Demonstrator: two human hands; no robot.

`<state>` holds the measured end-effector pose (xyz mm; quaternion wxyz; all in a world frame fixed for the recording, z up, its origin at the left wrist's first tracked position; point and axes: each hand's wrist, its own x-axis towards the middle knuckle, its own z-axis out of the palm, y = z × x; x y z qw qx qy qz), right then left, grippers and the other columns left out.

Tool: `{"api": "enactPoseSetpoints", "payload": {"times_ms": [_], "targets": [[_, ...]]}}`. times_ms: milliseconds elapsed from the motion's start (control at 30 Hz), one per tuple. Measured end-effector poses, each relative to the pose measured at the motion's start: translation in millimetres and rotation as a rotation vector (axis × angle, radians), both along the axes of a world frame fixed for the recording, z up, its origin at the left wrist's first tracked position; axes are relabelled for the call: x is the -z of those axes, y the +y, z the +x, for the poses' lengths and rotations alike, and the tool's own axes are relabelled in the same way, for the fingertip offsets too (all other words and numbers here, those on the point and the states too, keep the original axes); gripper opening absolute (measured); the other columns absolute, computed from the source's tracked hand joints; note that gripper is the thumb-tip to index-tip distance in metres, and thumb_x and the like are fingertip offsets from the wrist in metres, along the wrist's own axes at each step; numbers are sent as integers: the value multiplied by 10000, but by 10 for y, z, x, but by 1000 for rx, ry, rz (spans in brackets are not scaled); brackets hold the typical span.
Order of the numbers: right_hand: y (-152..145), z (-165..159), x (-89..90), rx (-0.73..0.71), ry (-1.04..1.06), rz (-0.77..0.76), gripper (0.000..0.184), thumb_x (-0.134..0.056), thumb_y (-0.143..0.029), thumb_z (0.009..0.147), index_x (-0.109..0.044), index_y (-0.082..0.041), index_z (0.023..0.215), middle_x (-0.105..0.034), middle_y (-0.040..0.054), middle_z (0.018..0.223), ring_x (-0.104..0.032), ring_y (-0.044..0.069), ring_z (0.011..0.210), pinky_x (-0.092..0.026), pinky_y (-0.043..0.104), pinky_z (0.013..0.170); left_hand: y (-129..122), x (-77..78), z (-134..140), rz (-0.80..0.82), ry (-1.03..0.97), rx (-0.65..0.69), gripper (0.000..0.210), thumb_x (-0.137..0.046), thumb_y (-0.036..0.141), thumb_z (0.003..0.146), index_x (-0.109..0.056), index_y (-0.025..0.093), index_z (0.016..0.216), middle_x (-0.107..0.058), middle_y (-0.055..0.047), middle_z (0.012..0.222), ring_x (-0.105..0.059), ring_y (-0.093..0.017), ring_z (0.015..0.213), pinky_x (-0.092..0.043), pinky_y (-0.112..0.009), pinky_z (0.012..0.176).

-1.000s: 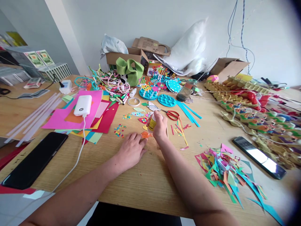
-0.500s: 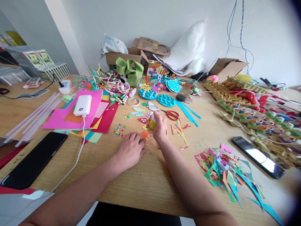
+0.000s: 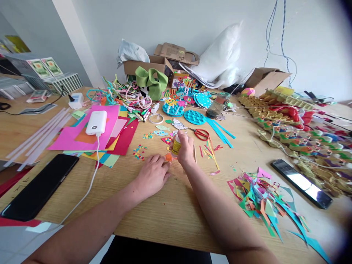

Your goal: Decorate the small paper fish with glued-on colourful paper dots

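Grained wooden table (image 3: 162, 220) was cut off at right. Left hand (image 3: 154, 172) lay palm down, fingers bent; any pinch could not be told. Right hand (image 3: 186, 148) wrapped a bottle (image 3: 176, 147) — tilted, white-topped, yellow-labelled, lower end hard to make out — just beside a flat orange paper fish (image 3: 168, 157), smooth and partly obscured.

1 head-worn camera looks forward and down across the nearby table (image 3: 170, 214) toward the wall (image 3: 176, 22).
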<state>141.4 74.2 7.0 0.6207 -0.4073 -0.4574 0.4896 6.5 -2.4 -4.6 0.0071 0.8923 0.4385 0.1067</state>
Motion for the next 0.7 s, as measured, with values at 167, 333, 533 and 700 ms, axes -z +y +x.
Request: {"api": "enactPoseSetpoints", "payload": {"times_ms": [167,333,533,700], "targets": [[7,-2,7,2,3,2,420,-558,-552,795,-511,-203,566,-510,-30,408,-468,109,342,-363,231,359,-2,-2,-1,3,1,0,308,-527,340,929,-618,175,1172,-608,-109,1137,-488,-284,1123,-399,-437,965],[8,-31,36,5,15,33,427,-564,-554,796,-516,-198,566,-521,-24,421,-476,109,353,-381,233,376,-4,0,-6,0,0,-2,303,-547,327,918,-619,176,1171,-604,-109,1137,-487,-287,1118,-402,-444,965],[-40,-108,22,-17,23,34,417,-547,-542,811,-530,-191,588,-531,-24,430,-469,102,345,-371,223,355,-5,-11,-7,-17,-6,-3,299,-569,316,905,-611,186,1172,-596,-103,1126,-482,-279,1113,-403,-435,970],[-56,-162,-4,-38,60,22,412,-555,-558,780,-531,-191,594,-505,-29,409,-462,106,338,-351,219,338,1,-11,4,-30,-7,-7,291,-580,312,900,-616,176,1155,-594,-108,1121,-483,-283,1117,-407,-440,973]]}}
